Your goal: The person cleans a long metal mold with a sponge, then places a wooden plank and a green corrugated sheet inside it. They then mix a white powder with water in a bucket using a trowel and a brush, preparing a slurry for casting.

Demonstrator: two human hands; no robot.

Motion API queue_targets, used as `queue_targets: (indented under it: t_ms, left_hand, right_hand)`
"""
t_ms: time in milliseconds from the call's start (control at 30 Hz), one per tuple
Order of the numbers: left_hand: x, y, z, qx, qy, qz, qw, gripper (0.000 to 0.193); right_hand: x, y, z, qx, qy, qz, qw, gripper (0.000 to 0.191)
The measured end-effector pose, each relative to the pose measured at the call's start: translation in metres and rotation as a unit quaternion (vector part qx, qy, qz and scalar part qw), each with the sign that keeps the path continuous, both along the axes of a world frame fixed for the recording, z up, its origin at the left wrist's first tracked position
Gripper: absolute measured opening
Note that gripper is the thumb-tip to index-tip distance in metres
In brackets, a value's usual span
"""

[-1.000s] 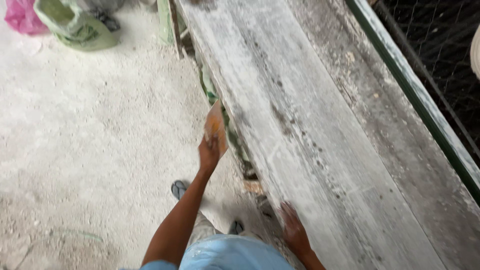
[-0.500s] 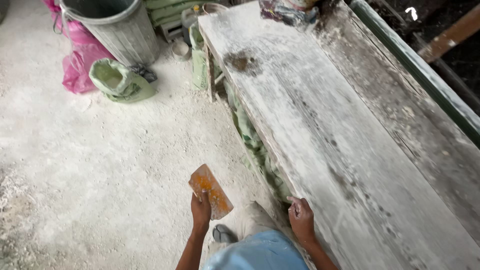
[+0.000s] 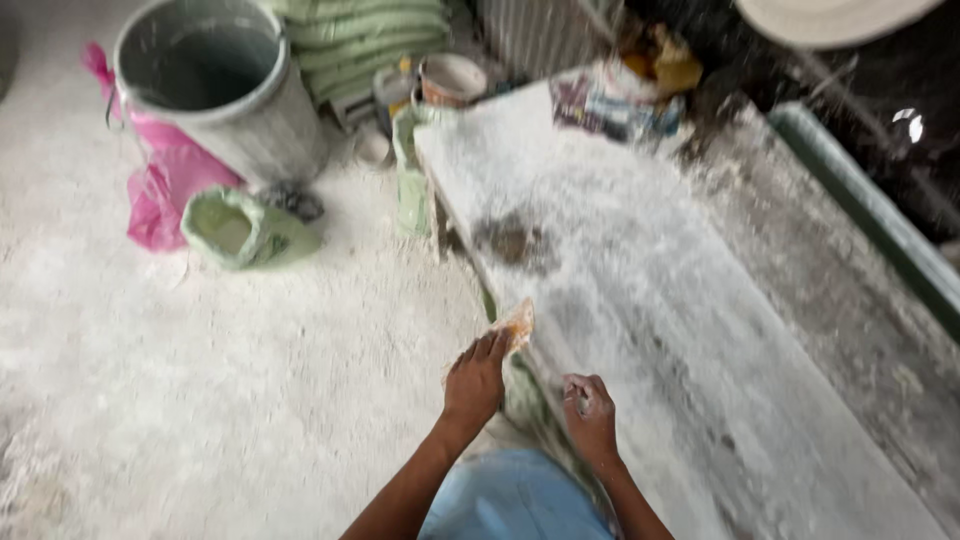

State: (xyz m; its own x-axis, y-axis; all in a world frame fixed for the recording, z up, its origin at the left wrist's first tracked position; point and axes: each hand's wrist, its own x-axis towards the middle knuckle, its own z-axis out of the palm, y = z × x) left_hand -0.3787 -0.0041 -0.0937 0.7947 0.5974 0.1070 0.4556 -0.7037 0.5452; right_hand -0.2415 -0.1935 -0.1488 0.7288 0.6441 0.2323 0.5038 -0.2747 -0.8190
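Two bare hands work at the near edge of a long, dust-whitened bench (image 3: 700,330) that runs from the upper middle of the frame down to the lower right. The left hand (image 3: 476,380), just below centre, is closed around the lower end of a small orange float (image 3: 517,322), a flat tool blurred by motion. Its long axis seems to run from the fingers up and to the right, with the free end pointing toward the upper right and lying at the bench's left edge; whether it presses on the surface cannot be told. The right hand (image 3: 590,415), just beside it to the right, rests on the bench edge with its fingers curled in and dusted white; it seems to hold nothing, though blur leaves that unsure.

In the upper left stands a grey bucket (image 3: 215,85), upright, its inside dark and its contents not readable. Pink plastic bags (image 3: 160,190) lie against its lower left side. Below the bucket an open green sack (image 3: 245,230) lies tipped on the powdery floor (image 3: 200,400), its mouth showing pale powder. At the top centre a small round tub (image 3: 450,78) stands near stacked green sacks (image 3: 360,35). Crumpled coloured wrappers (image 3: 620,95) lie at the bench's far end.
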Motion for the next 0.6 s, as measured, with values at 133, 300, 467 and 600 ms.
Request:
queue_targets:
  t_ms: [133,300,467,600]
  left_hand:
    - [0.053,0.055,0.008,0.131,0.059,-0.048,0.988,0.062]
    - [0.128,0.124,-0.020,0.210,0.103,-0.097,0.968,0.066]
    - [0.212,0.237,-0.066,0.301,0.112,-0.115,0.940,0.059]
    - [0.272,0.355,-0.076,0.338,0.105,-0.084,0.932,0.055]
  right_hand:
    - [0.064,0.048,0.025,-0.019,-0.043,-0.012,0.999,0.019]
    - [0.117,0.089,0.030,0.029,-0.026,-0.070,0.997,0.014]
    - [0.127,0.120,0.018,-0.008,0.002,-0.125,0.992,0.014]
    - [0.131,0.147,0.013,-0.114,0.029,-0.204,0.972,0.017]
